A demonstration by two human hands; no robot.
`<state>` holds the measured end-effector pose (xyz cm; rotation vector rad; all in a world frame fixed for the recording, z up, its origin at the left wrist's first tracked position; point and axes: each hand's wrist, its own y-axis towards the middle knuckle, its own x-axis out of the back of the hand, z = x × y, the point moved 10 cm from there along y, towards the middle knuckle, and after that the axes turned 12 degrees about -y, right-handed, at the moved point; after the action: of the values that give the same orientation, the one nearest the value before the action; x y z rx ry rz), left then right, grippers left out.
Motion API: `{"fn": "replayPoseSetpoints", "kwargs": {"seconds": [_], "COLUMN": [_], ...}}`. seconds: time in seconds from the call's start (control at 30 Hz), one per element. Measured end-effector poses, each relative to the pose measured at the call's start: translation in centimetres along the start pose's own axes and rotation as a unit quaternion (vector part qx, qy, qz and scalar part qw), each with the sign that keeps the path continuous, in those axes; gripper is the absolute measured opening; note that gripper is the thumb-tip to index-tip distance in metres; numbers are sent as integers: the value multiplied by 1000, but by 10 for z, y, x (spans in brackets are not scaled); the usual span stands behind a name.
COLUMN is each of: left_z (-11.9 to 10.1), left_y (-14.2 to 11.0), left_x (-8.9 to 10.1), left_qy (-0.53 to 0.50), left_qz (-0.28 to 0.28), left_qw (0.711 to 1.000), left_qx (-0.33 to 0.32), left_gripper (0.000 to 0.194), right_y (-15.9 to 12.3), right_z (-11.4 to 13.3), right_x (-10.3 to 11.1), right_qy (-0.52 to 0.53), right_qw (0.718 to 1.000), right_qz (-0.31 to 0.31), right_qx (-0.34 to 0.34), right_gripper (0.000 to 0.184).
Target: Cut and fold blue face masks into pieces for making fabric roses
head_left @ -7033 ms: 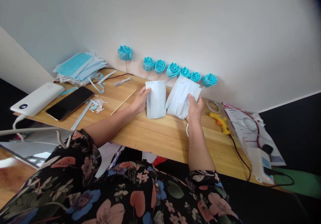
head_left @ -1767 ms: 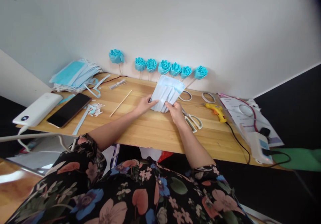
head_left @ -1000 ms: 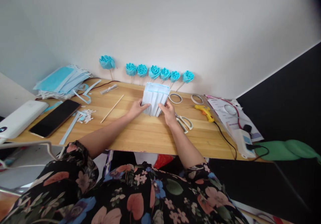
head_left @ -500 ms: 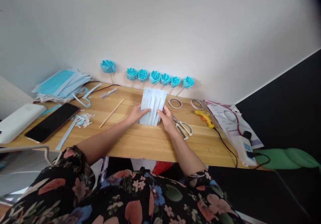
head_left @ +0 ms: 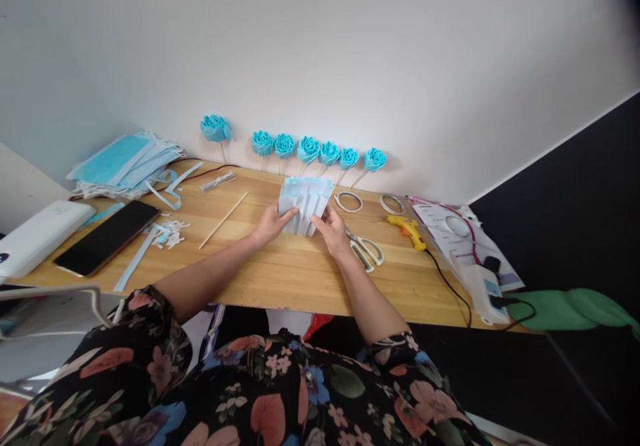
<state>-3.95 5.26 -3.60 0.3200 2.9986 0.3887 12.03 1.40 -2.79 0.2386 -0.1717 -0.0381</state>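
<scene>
We grip the pleated mask sheets [head_left: 305,201] by opposite edges with the left hand [head_left: 270,225] and right hand [head_left: 334,234]. We hold them over the wooden desk [head_left: 280,276], before the blue artificial roses [head_left: 309,149].

Can't actually read a single word or number in here, tbh. Can spot rows of print on the paper sheet [head_left: 460,243] over on the right, but way too small and fuzzy to make out. Same deal with the blue label [head_left: 493,289] on the white power box [head_left: 476,293]. Can barely catch the dark round display [head_left: 4,257] on the white power bank [head_left: 47,236], too tiny for digits.
</scene>
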Motion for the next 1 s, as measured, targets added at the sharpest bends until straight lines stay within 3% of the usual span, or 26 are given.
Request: {"fn": "replayPoseSetpoints", "kwargs": {"seconds": [0.07,0.13,0.37,0.63,1.0], "left_z": [-4,-7,-12,-1,-6], "left_y": [-2,-2,0,-6,-9], "left_x": [-2,-1,1,-7,-12], "left_qy": [2,7,12,-23,-26], "left_qz": [14,11,25,44,57], "left_qw": [1000,1000,1000,998,997], "left_qx": [-3,-5,-8,48,43], "left_gripper": [49,52,64,62,67], "right_y": [0,1,2,-3,-6], "right_z": [-6,-12,-26,-15,-12], "right_x": [3,5,5,-6,-12], "right_qy": [-25,-28,-33,-38,-41], "right_qw": [1000,999,998,999,998], "right_qz": [-12,-26,-30,12,4], "right_qx": [-4,-11,-43,-34,-44], "right_gripper": [43,37,37,41,41]}}
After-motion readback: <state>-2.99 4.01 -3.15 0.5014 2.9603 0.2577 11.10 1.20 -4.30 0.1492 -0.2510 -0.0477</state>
